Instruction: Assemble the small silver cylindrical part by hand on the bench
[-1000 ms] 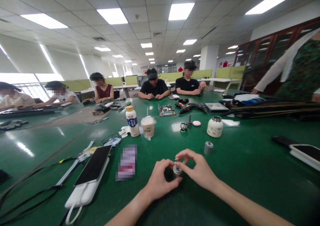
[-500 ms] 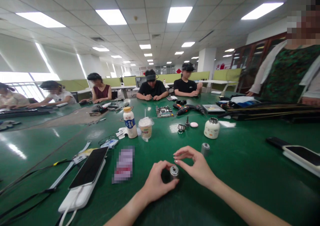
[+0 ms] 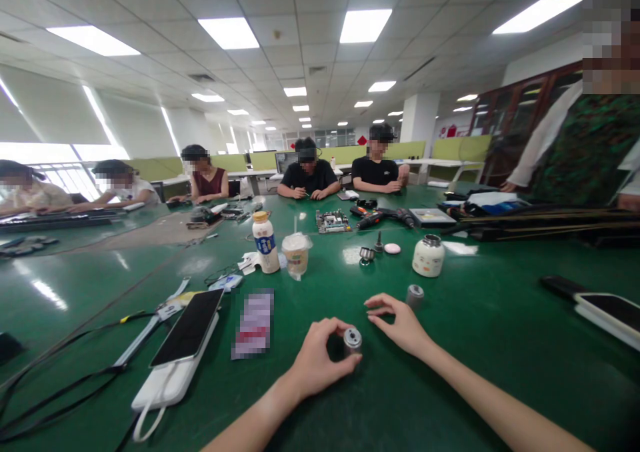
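My left hand (image 3: 323, 355) is curved around a small silver metal cylinder (image 3: 353, 340), thumb on its near side and index finger at its far side. The cylinder stands upright on the green table, its round top with small dark holes facing up. To the right, my right hand (image 3: 397, 322) hovers over the table, empty, its fingers bent with the thumb apart from them. Just beyond that wrist stands a second silver cylinder (image 3: 415, 295), not touched by either hand.
A phone on a white power bank (image 3: 173, 379) and a pixelated purple packet (image 3: 254, 324) lie at left. Farther off stand a milk bottle (image 3: 266, 245), a lidded cup (image 3: 297, 255) and a white jar (image 3: 429, 257). Behind them lies a circuit board (image 3: 333, 221); several people sit around the table.
My right hand has moved a little away from the cylinder, to the right. My left hand stays around it. The whole view has shifted slightly.
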The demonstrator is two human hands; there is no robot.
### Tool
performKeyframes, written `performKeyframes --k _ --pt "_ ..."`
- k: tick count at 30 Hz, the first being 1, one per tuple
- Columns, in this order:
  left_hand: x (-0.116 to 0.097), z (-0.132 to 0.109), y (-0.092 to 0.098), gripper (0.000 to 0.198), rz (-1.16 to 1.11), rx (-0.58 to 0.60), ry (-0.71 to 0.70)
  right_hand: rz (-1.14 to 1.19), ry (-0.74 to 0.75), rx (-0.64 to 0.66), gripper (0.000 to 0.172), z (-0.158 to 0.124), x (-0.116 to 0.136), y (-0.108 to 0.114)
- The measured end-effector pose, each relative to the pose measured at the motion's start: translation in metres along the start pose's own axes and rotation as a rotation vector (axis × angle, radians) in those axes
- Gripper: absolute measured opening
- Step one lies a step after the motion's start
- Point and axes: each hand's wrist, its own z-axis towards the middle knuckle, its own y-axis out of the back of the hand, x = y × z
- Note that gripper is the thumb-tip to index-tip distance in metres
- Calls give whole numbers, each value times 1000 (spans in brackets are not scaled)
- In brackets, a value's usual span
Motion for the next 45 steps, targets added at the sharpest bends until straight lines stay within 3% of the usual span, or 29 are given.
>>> performKeyframes --k 4,7,11,23,28,37,41,45 --pt "0 0 0 31 5 -1 -6 67 39 -14 19 -2 32 -5" --pt "0 1 0 28 17 2 -6 105 59 59 18 -8 56 -11" --pt "0 1 -1 27 20 -13 -22 103 55 99 18 -14 72 -16" --pt "2 1 -2 26 13 -12 -31 87 77 37 12 -15 72 -17" --pt "2 1 -2 25 7 -8 -36 106 66 71 12 -16 71 -19" --pt "2 1 -2 26 8 -9 -33 -61 107 3 16 -15 72 -14" --pt "1 1 -2 25 1 -8 -39 -35 93 50 23 -16 71 -16" --pt "0 1 -2 26 -10 -7 -43 4 57 61 18 -19 72 -23"
